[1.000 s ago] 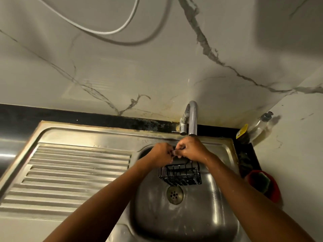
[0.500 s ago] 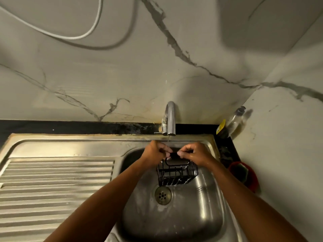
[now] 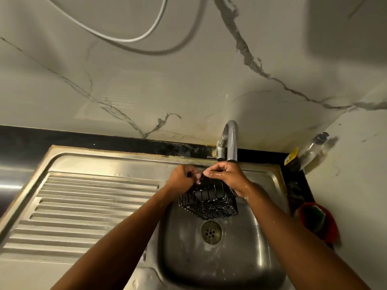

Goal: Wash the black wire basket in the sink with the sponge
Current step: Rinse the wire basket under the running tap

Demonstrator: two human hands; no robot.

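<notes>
The black wire basket [image 3: 209, 203] was a box of thin dark bars with gaps between them. It hung over the sink [image 3: 219, 264], just under the tap [image 3: 231, 139] and above the round drain [image 3: 211, 232]. The left hand [image 3: 182, 178] curled its fingers round the top left edge. The right hand [image 3: 227, 176] pinched the top right edge. Both hands hid that edge. A sponge [image 3: 314, 218] sat in a red cup [image 3: 329, 229] to the right, well apart. A bottle [image 3: 312, 149] leaned in the corner.
</notes>
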